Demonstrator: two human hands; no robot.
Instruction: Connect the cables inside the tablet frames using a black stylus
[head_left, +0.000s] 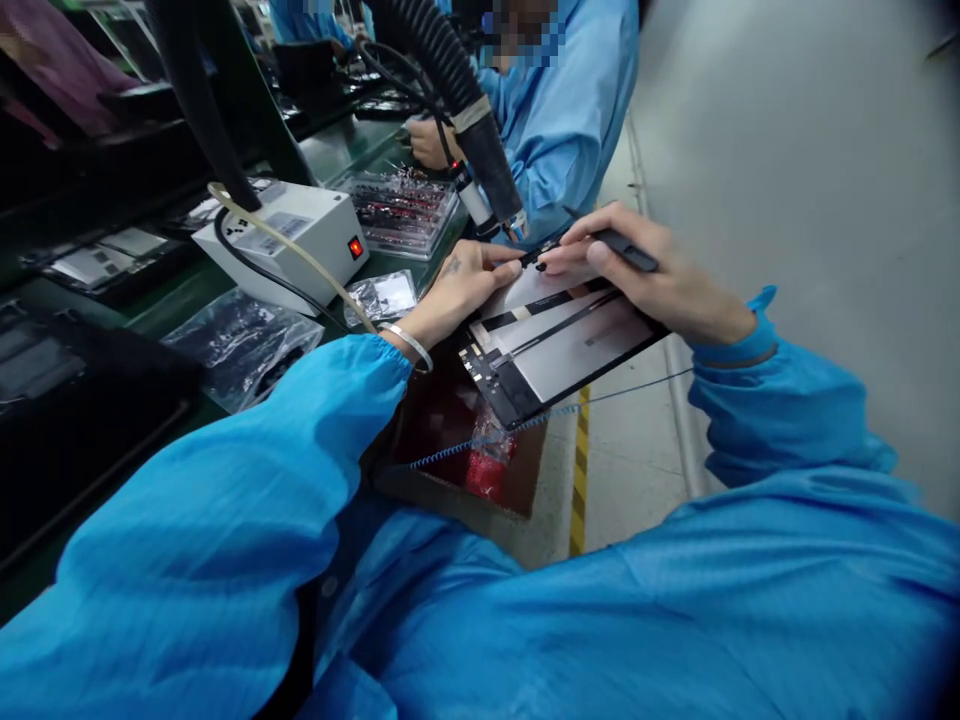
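Nearest of all is the blue smock, its smooth cloth creased at the elbows and gathered at the cuffs. Beyond it, the tablet is held tilted above a box, its near left corner overhanging the box. The tablet is thin and flat, with silvery panels, dark strips and a black board with small metallic parts along its left end.

The left hand reaches in from the left, palm down, fingers bent, gripping the tablet's far left edge. A pale, rigid bracelet circles its wrist. The right hand arches over the tablet's far right side, wrist bent, holding a slim black tool between thumb and fingers, while some fingertips meet the far end of the tablet.

Below, the reddish-brown box contains a red bundle under crinkled clear film. A blue coiled cord stretches across the box. Just beyond the hands hangs a ribbed black hose.

To the left, on the dark green worktop, sit a white metal case with a glowing red switch, a glossy plastic bag and a clear tray of thin parts. At the far side a co-worker in blue sits; striped tape marks the pale floor.
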